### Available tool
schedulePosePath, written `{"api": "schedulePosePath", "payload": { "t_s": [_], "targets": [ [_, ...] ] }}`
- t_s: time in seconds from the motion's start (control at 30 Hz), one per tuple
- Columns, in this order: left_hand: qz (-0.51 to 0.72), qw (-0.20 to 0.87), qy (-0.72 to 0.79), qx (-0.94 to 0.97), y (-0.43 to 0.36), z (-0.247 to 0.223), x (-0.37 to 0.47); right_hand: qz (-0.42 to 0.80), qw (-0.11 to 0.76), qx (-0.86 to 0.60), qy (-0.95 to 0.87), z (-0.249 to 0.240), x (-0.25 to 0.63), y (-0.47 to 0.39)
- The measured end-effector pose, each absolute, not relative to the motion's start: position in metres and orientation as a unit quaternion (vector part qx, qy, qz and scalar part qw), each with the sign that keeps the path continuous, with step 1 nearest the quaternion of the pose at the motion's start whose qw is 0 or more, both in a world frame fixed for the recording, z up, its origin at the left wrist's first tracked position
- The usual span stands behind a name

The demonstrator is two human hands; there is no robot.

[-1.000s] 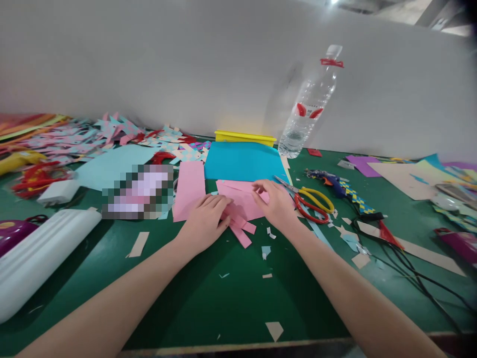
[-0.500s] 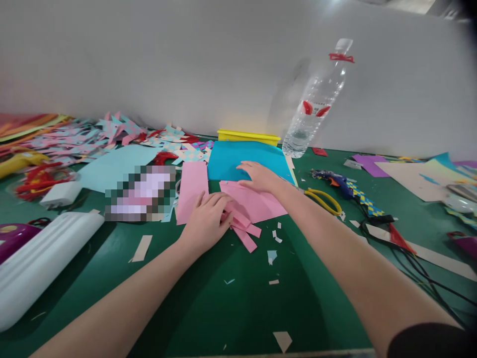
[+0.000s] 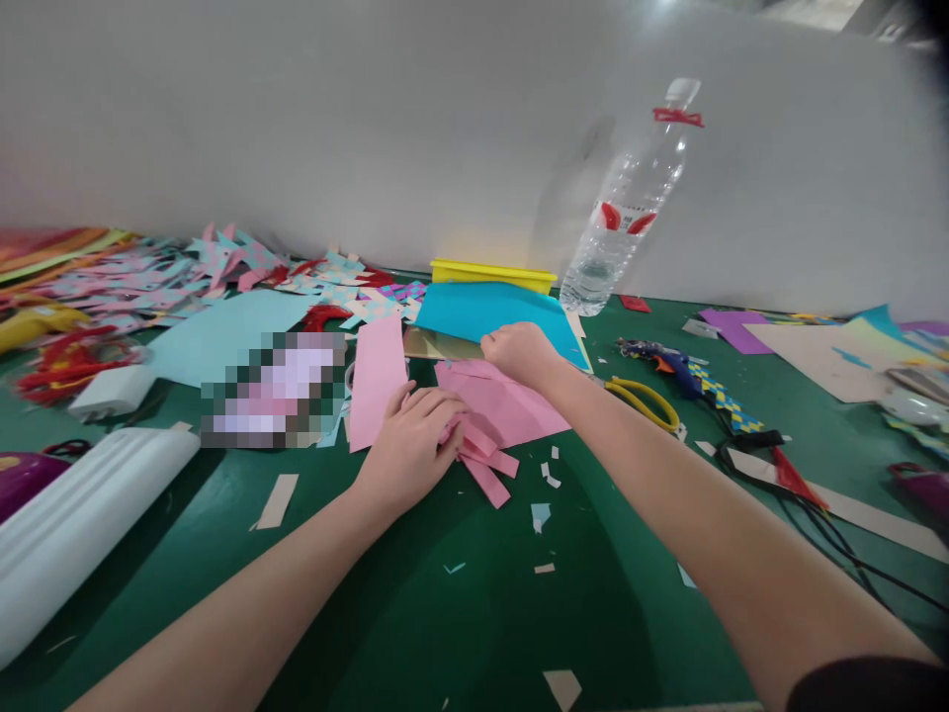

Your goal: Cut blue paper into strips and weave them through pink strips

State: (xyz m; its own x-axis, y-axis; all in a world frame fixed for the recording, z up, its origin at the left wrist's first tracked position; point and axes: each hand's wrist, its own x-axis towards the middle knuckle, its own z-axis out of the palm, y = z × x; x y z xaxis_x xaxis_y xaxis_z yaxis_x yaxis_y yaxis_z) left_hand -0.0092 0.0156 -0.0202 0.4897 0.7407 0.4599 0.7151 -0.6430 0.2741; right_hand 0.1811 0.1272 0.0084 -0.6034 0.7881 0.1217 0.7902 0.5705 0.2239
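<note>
Head view: one green table point(image 3: 445, 633).
Left hand point(image 3: 415, 435): fingers curled narrowly round pink strips point(image 3: 485, 482), at least three, on the table.
Right hand point(image 3: 523, 353): fingers pinching one blue sheet point(image 3: 489, 305), near edge raised.
Pink sheets point(image 3: 375, 386): two, one near each hand.
Scissors point(image 3: 647, 403): one pair, yellow handle showing.
Bottle point(image 3: 638, 173): one; label point(image 3: 625, 219) red-marked, writing too small to read.

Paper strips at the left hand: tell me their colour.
Pink; the strips at the left hand show best in the head view.
</note>
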Motion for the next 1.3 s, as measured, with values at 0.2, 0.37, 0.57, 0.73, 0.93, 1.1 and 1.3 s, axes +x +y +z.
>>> {"api": "schedulePosePath", "payload": {
  "t_s": [0.2, 0.37, 0.57, 0.73, 0.93, 1.1, 1.3],
  "targets": [
    [0.311, 0.017, 0.403, 0.861, 0.015, -0.018, -0.009, -0.112, 0.039, -0.527, -0.842, 0.009, 0.180, 0.129],
    [0.324, 0.020, 0.391, 0.861, 0.015, -0.018, -0.008, -0.063, 0.119, -0.574, -0.808, 0.010, 0.181, 0.131],
    [0.320, 0.033, 0.391, 0.862, 0.015, -0.019, -0.008, 0.048, 0.252, -0.571, -0.780, 0.006, 0.192, 0.141],
    [0.313, 0.041, 0.387, 0.866, 0.015, -0.018, -0.008, 0.107, 0.361, -0.544, -0.750, 0.014, 0.190, 0.137],
    [0.334, 0.104, 0.413, 0.841, 0.016, -0.019, -0.010, 0.343, 0.617, -0.396, -0.588, 0.050, 0.180, 0.108],
    [0.357, 0.174, 0.438, 0.806, 0.016, -0.016, -0.012, 0.482, 0.697, -0.387, -0.363, 0.063, 0.200, 0.095],
    [0.332, 0.262, 0.469, 0.776, 0.014, -0.015, -0.011, 0.609, 0.635, -0.427, -0.208, 0.042, 0.216, 0.075]
  ]
}}
